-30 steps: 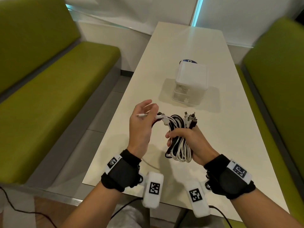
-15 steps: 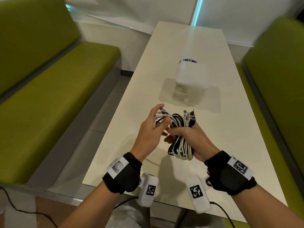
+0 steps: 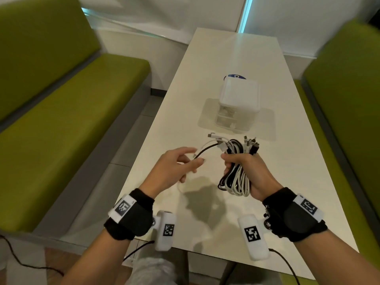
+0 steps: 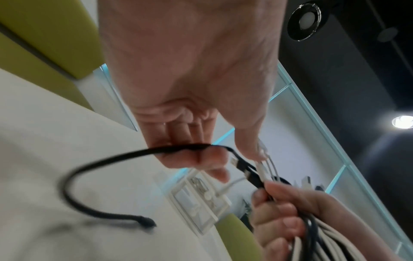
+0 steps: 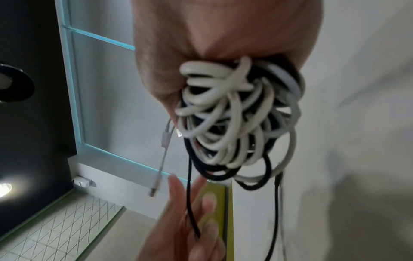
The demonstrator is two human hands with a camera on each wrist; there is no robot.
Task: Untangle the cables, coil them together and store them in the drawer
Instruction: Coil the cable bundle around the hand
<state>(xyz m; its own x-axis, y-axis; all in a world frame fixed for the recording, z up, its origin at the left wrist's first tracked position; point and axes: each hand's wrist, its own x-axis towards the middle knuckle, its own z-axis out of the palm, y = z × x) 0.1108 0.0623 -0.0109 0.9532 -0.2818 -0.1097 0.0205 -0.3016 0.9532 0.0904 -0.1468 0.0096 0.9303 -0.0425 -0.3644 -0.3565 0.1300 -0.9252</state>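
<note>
A coil of black and white cables point(image 3: 236, 179) hangs above the near part of the white table point(image 3: 298, 182). My right hand point(image 3: 238, 161) grips the coil round its middle, with the plug ends sticking up past the fist. In the right wrist view the coil's loops point(image 5: 232, 114) bulge out of that fist. A loose black cable point(image 3: 205, 151) leads left from the coil. My left hand point(image 3: 192, 157) holds this cable between its fingers. Its free end point(image 4: 145, 224) curls down below the left hand point(image 4: 196, 159). A small white drawer unit point(image 3: 238, 95) stands further back, its drawers closed.
Green benches run along the left point(image 3: 61, 120) and right point(image 3: 349, 89) sides of the table. A blue and white object point(image 3: 236, 76) peeks out behind the drawer unit. A white wall closes the table's far end.
My left hand let go of a white plug end, reached to the coil, then drew away to the left with a black cable. The right hand kept its grip.
</note>
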